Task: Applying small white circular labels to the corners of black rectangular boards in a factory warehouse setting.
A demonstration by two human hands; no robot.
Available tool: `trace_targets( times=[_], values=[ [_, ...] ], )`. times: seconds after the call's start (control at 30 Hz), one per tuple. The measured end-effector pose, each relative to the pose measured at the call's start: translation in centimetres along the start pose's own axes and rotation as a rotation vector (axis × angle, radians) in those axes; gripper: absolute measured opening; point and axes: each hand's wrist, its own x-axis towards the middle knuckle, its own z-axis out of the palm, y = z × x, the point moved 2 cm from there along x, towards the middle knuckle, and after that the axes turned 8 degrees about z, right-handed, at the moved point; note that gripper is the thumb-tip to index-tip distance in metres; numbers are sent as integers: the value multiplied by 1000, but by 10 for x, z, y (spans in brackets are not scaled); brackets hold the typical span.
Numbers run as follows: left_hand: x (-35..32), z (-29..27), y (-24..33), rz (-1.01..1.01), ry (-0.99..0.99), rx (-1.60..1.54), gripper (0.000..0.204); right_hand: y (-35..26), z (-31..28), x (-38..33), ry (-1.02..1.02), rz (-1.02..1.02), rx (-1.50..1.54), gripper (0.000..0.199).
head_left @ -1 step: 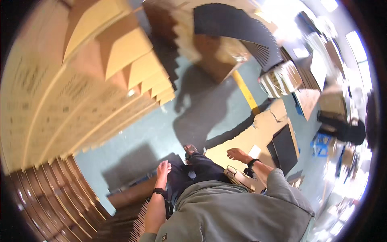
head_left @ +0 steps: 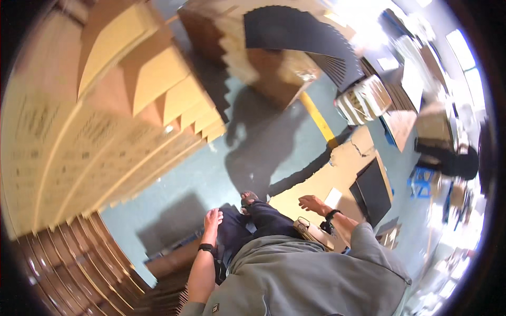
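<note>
Head view: the left forearm rises almost straight from the lower edge, a black band point(head_left: 207, 247) around its wrist, and the left hand point(head_left: 212, 218) is held in front of the body, beside the dark trousers point(head_left: 271, 217). Its fingers are bent inward; whether they touch the trousers, and how far the hand is open, I cannot tell. Nothing shows in it.

The right arm is bent at the elbow, its forearm slanting forward and inward from the grey-green sleeve point(head_left: 369, 243). The right hand point(head_left: 313, 204) has its back up, its fingers loosely bent and partly open, with nothing visible in its grasp.

In the picture it overlaps the cardboard point(head_left: 287, 198), which lies on the floor point(head_left: 176, 181) ahead and to the right. A white card point(head_left: 333, 197) appears just right of this hand, and a black sheet point(head_left: 376, 192) lies on the cardboard farther right. To the left stands a large stack of cartons point(head_left: 113, 142), well apart from both hands.
</note>
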Motion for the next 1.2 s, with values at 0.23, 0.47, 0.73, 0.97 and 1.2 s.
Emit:
trace_targets(
  times=[0.23,0.47,0.73,0.97,1.2],
  values=[
    [102,77,116,145,-269,277,36,85,-12,-46,147,36,652,38],
    [150,122,127,56,-383,415,33,-2,-91,-9,345,-16,715,40],
    [201,152,169,-114,-334,392,26,-143,-231,72,164,-400,596,44],
    [310,280,257,356,-428,710,32,-296,-365,39,517,-374,183,37],
    [262,600,443,1048,-469,769,35,-379,-608,77,674,-611,143,26]
  ],
)
